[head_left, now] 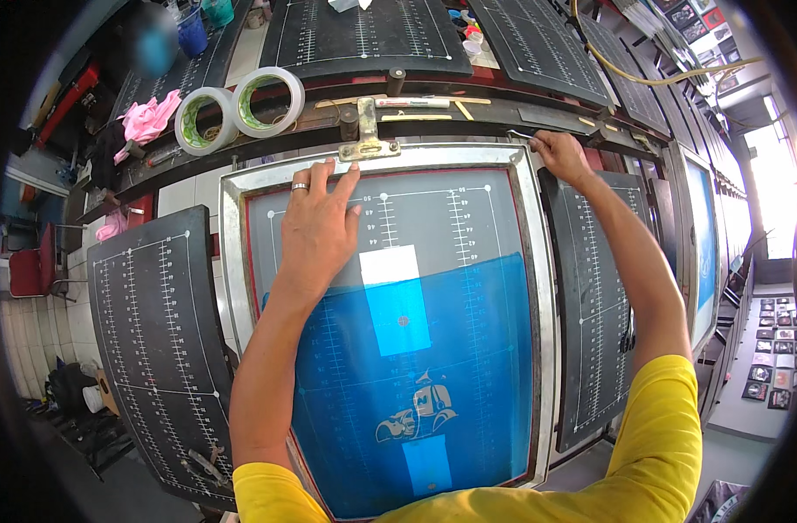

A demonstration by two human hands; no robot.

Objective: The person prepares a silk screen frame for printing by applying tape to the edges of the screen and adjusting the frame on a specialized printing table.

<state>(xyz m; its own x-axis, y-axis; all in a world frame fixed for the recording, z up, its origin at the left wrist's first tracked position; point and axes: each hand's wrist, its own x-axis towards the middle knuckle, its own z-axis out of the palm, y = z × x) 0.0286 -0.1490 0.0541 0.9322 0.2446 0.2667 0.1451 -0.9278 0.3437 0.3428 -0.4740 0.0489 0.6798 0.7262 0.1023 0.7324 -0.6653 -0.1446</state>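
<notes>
A silk-screen frame (546, 349) with a metal border lies in front of me. Blue emulsion fills the lower part of its mesh, with a scooter-like figure (418, 411) showing in it. My left hand (318, 228), a ring on one finger, rests with fingers spread on the frame's far edge. Just beyond those fingertips, a worn metal bracket (370, 145) sits over that edge. At the frame's far right corner my right hand (562, 157) is closed on a thin silver tool (518, 134); its exact kind is too small to tell.
Black boards with white rulers flank the frame, one on the left (159, 322) and another on the right (597, 322). Along the far rail lie two tape rolls (205, 122), a marker (413, 102) and a pink cloth (147, 118). A yellow hose (668, 82) hangs at upper right.
</notes>
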